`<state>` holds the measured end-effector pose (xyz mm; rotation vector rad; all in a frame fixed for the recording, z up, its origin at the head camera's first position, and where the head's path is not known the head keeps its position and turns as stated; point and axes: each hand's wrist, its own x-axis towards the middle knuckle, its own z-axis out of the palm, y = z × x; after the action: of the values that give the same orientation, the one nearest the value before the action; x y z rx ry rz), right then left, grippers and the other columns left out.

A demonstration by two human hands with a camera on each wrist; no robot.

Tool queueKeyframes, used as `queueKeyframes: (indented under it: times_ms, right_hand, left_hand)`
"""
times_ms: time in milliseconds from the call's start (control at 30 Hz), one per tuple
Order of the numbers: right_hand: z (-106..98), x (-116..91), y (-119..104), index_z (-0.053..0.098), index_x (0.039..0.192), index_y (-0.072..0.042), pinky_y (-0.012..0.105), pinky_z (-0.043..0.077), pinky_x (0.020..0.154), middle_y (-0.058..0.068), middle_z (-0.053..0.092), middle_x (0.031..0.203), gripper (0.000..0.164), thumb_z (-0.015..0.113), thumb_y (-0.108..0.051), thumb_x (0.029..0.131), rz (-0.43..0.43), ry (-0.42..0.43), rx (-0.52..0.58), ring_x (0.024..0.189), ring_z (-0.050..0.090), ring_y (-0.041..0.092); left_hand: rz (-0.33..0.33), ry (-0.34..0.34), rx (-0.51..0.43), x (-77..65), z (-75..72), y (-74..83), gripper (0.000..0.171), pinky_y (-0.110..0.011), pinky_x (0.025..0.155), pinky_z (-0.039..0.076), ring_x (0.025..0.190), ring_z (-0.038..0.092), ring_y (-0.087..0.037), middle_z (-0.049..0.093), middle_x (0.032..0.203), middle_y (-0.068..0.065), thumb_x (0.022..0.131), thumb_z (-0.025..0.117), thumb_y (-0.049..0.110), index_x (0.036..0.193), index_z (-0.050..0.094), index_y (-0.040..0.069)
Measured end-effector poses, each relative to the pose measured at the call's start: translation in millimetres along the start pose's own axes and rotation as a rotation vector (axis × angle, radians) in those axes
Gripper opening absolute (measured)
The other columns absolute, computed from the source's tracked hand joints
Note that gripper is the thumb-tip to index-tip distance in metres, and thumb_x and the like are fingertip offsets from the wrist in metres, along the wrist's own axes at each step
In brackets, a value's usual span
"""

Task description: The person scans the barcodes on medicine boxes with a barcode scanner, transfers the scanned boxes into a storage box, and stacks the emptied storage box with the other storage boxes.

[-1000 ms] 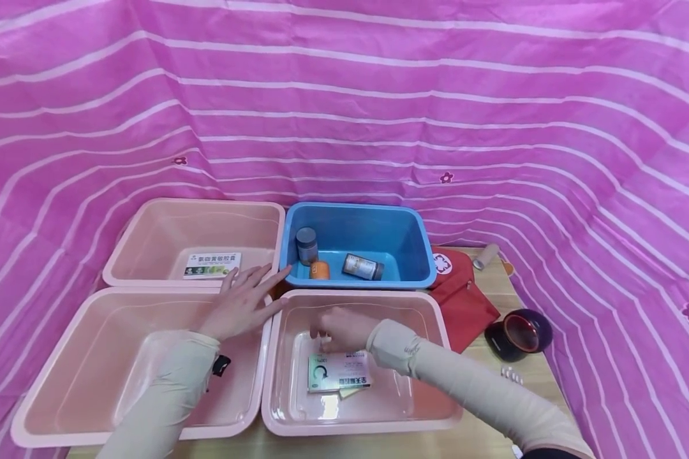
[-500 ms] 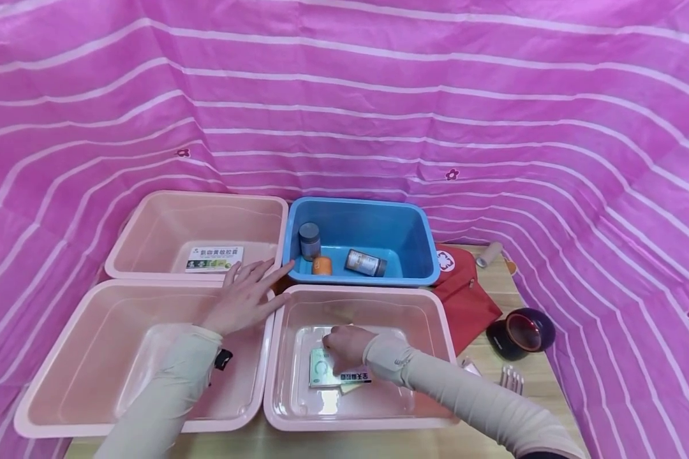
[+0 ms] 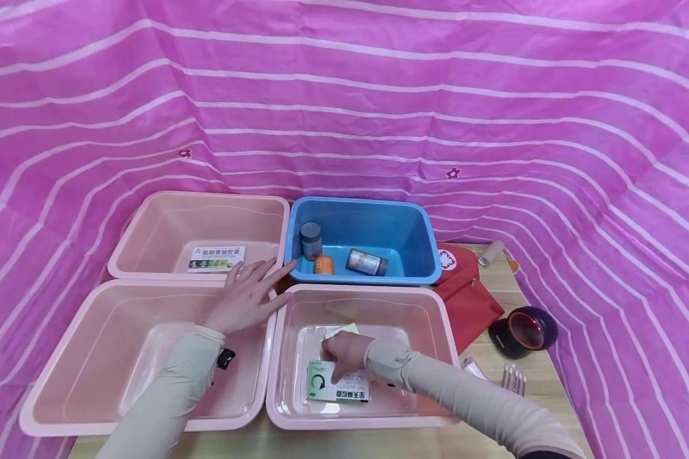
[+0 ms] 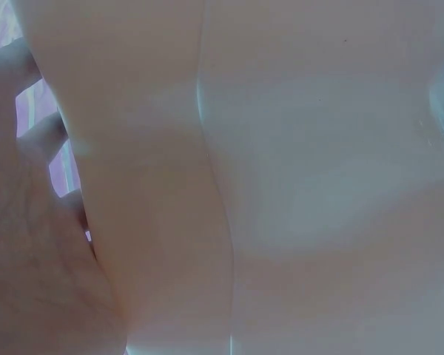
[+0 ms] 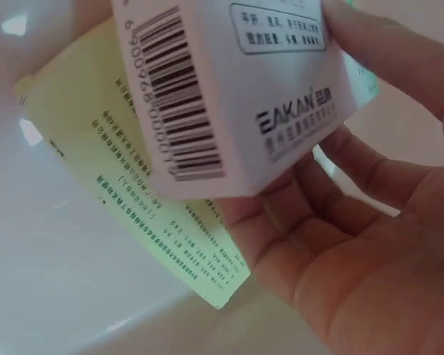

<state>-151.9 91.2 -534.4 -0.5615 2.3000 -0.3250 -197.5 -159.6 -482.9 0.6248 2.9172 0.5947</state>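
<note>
My right hand (image 3: 347,352) is inside the front right pink bin (image 3: 364,421) and grips a white and green medicine box (image 3: 351,387). In the right wrist view the thumb lies over this box (image 5: 237,89), with the other fingers curled beneath it. A pale yellow printed packet (image 5: 126,170) shows behind the box, and in the head view the yellow packet (image 3: 344,329) peeks out beyond the hand. My left hand (image 3: 244,299), fingers spread, rests over the rims where the bins meet. The left wrist view is mostly filled by a smooth pink bin wall (image 4: 155,170).
The back left pink bin (image 3: 215,196) holds a white medicine box (image 3: 216,259). Several bottles, including an orange one (image 3: 323,265), are in the blue bin (image 3: 362,202). To the right are a red pouch (image 3: 467,299), a black round container (image 3: 522,331) and a fork (image 3: 513,379).
The right hand went down onto the medicine box and took hold of it. The box has shifted slightly, and the yellow packet now shows at its far side. The left hand stays put.
</note>
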Motion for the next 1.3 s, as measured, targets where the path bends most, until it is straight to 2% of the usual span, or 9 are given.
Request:
queueKeyframes:
  times_ms: [100,233,400,633,867,1000,1133,1300]
  right_hand:
    - [-2,-1,0,0.069,0.095,-0.021,0.018,0.051,0.078,-0.012,0.062,0.083,0.028,0.091,-0.017,0.077,-0.039,0.012,0.022,0.078,0.058,0.003]
    - [-8,-7,-1,0.071,0.093,-0.019,0.017,0.051,0.074,-0.012,0.063,0.082,0.024,0.090,-0.014,0.078,-0.082,0.028,0.077,0.075,0.060,0.002]
    - [-19,-17,-2,0.070,0.092,-0.021,0.017,0.053,0.072,-0.013,0.066,0.082,0.022,0.089,-0.015,0.081,-0.127,0.053,0.147,0.074,0.064,0.002]
    - [-39,-28,5,0.071,0.096,-0.021,0.017,0.053,0.072,-0.013,0.067,0.084,0.019,0.087,-0.021,0.084,-0.204,0.093,0.124,0.075,0.063,0.002]
    - [-54,-37,14,0.067,0.118,-0.023,0.017,0.054,0.075,-0.008,0.070,0.104,0.029,0.079,-0.028,0.092,-0.261,0.139,0.101,0.083,0.063,0.002]
    - [-59,-43,19,0.068,0.124,-0.025,0.016,0.056,0.079,-0.006,0.073,0.111,0.030,0.075,-0.030,0.095,-0.291,0.154,0.108,0.085,0.067,0.000]
    - [-64,-50,21,0.063,0.133,-0.020,0.020,0.060,0.079,-0.002,0.073,0.116,0.038,0.073,-0.026,0.096,-0.323,0.199,0.168,0.091,0.073,0.005]
    - [-74,-61,22,0.049,0.146,-0.018,0.026,0.063,0.076,0.004,0.070,0.125,0.054,0.072,-0.019,0.097,-0.317,0.187,0.266,0.100,0.075,0.013]
  left_hand:
    - [-0.006,0.001,-0.003,0.2,0.6,-0.3,0.072,-0.068,0.124,0.001,0.154,0.024,-0.043,0.029,0.168,-0.015,0.098,0.054,0.061,0.162,0.031,0.037]
    - [-0.014,-0.005,-0.013,0.4,0.5,-0.1,0.073,-0.068,0.124,-0.001,0.154,0.022,-0.042,0.028,0.169,-0.014,0.098,0.054,0.062,0.162,0.030,0.037]
    - [-0.019,-0.013,-0.012,0.2,-1.1,0.7,0.072,-0.067,0.124,-0.002,0.155,0.021,-0.042,0.026,0.170,-0.014,0.098,0.053,0.063,0.162,0.030,0.037]
    - [-0.020,-0.021,-0.013,0.1,-2.4,2.7,0.072,-0.067,0.124,-0.002,0.155,0.021,-0.043,0.026,0.170,-0.015,0.099,0.053,0.061,0.162,0.030,0.036]
    - [-0.018,-0.011,-0.009,0.2,-2.6,2.6,0.072,-0.067,0.124,-0.002,0.154,0.022,-0.042,0.027,0.169,-0.014,0.098,0.055,0.059,0.162,0.030,0.037]
    - [-0.023,-0.017,-0.013,0.3,-1.8,2.2,0.073,-0.067,0.124,-0.002,0.155,0.021,-0.042,0.026,0.170,-0.013,0.098,0.055,0.060,0.162,0.029,0.037]
    - [-0.021,-0.013,-0.017,0.0,-1.0,1.9,0.073,-0.067,0.124,-0.002,0.154,0.021,-0.042,0.027,0.169,-0.014,0.098,0.055,0.060,0.162,0.030,0.037]
    - [-0.014,-0.008,-0.016,-0.7,-1.5,1.9,0.073,-0.068,0.124,0.000,0.154,0.022,-0.043,0.028,0.169,-0.014,0.098,0.054,0.062,0.162,0.030,0.036]
